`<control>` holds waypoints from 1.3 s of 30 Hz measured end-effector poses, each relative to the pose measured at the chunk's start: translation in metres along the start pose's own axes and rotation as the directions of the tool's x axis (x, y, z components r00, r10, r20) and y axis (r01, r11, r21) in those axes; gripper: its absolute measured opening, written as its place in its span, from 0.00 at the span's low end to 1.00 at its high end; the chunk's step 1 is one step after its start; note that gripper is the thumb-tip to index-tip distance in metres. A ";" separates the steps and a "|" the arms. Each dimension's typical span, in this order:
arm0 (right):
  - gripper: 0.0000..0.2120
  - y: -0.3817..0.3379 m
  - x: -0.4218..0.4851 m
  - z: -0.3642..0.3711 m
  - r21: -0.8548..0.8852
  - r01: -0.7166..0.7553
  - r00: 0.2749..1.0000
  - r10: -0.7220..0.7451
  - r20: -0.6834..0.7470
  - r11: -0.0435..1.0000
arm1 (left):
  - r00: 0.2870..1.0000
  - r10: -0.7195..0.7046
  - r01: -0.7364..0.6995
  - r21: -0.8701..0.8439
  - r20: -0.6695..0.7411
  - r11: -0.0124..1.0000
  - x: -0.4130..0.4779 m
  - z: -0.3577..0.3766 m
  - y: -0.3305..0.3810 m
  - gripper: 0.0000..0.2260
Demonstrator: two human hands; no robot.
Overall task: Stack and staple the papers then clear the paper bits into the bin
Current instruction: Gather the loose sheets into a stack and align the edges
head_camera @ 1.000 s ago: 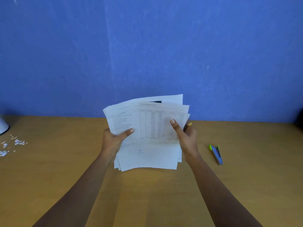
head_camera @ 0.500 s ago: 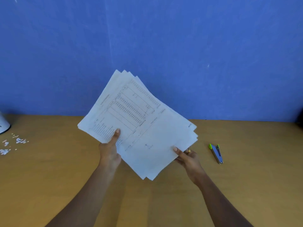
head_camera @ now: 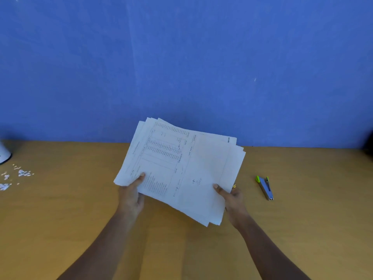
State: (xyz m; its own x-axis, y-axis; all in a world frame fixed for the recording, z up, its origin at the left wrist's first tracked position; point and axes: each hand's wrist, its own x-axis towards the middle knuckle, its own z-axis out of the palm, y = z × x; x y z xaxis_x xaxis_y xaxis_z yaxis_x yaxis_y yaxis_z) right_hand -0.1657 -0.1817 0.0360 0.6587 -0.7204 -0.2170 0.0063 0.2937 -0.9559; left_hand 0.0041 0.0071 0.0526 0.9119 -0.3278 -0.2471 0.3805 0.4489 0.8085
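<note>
Item, fingers: our left hand point(head_camera: 130, 196) and right hand point(head_camera: 234, 199) each pinch a near edge of the papers point(head_camera: 181, 168), thumbs on top, sheets raised above the surface point(head_camera: 80, 209) with edges fanned. Stapler point(head_camera: 265, 187) lies right; paper bits point(head_camera: 14, 176) far left. Risk, we judge: stapling unsquared sheets would miss some.

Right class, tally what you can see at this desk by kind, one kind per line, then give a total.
Hands: 2, left hand and right hand
Stack of papers: 1
Stapler: 1
Scatter of paper bits: 1
White object at the left edge: 1
Total: 6
</note>
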 end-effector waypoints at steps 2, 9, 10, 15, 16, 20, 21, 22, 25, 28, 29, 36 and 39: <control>0.08 -0.007 0.005 -0.010 -0.030 0.019 1.000 -0.019 0.012 0.999 | 1.000 -0.005 0.003 0.105 0.024 0.994 0.010 -0.012 0.016 0.09; 0.09 -0.025 0.015 -0.021 -0.096 0.119 0.988 -0.108 0.110 0.988 | 0.926 -0.157 -0.103 0.630 0.343 0.770 0.030 -0.034 0.055 0.12; 0.11 -0.025 0.016 -0.020 -0.090 0.128 0.984 -0.116 0.134 0.988 | 0.925 -0.155 -0.115 0.646 0.346 0.755 0.031 -0.034 0.054 0.13; 0.12 -0.023 0.020 -0.018 -0.079 0.159 0.976 -0.145 0.162 0.984 | 0.921 -0.075 -0.176 0.578 0.383 0.797 0.030 -0.030 0.048 0.16; 0.11 -0.024 0.020 -0.019 -0.086 0.164 0.975 -0.148 0.167 0.983 | 0.918 -0.065 -0.185 0.566 0.392 0.803 0.028 -0.030 0.047 0.18; 0.10 -0.024 0.019 -0.022 -0.130 0.163 0.970 -0.135 0.200 0.978 | 0.915 -0.079 -0.175 0.567 0.396 0.805 0.025 -0.033 0.041 0.24; 0.11 -0.023 0.019 -0.023 -0.136 0.160 0.969 -0.129 0.212 0.978 | 0.910 -0.090 -0.177 0.575 0.406 0.799 0.024 -0.033 0.040 0.26; 0.12 -0.023 0.019 -0.023 -0.136 0.158 0.967 -0.126 0.220 0.978 | 0.903 -0.098 -0.182 0.579 0.419 0.795 0.022 -0.033 0.038 0.27; 0.15 -0.022 0.017 -0.022 -0.131 0.153 0.970 -0.124 0.209 0.979 | 0.907 -0.098 -0.187 0.600 0.410 0.778 0.022 -0.029 0.036 0.27; 0.16 -0.022 0.017 -0.015 -0.134 0.137 0.976 -0.110 0.189 0.981 | 0.906 -0.099 -0.190 0.603 0.413 0.775 0.020 -0.022 0.032 0.25; 0.15 -0.022 0.017 -0.012 -0.135 0.132 0.978 -0.107 0.177 0.982 | 0.907 -0.097 -0.187 0.598 0.410 0.780 0.020 -0.020 0.030 0.24; 0.12 -0.027 0.017 -0.010 -0.105 0.142 0.984 -0.129 0.123 0.984 | 0.929 -0.027 -0.196 0.551 0.370 0.811 0.025 -0.015 0.030 0.12; 0.12 -0.027 0.016 -0.011 -0.096 0.146 0.984 -0.134 0.118 0.985 | 0.925 -0.013 -0.213 0.548 0.379 0.809 0.024 -0.015 0.032 0.12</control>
State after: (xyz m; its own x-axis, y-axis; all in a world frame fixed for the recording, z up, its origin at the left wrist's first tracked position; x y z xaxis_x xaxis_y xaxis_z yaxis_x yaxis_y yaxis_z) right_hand -0.1634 -0.2081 0.0566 0.7360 -0.6741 -0.0621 0.0301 0.1243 -0.9918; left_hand 0.0399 0.0258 0.0644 0.7802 -0.6245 -0.0365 0.0289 -0.0224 0.9993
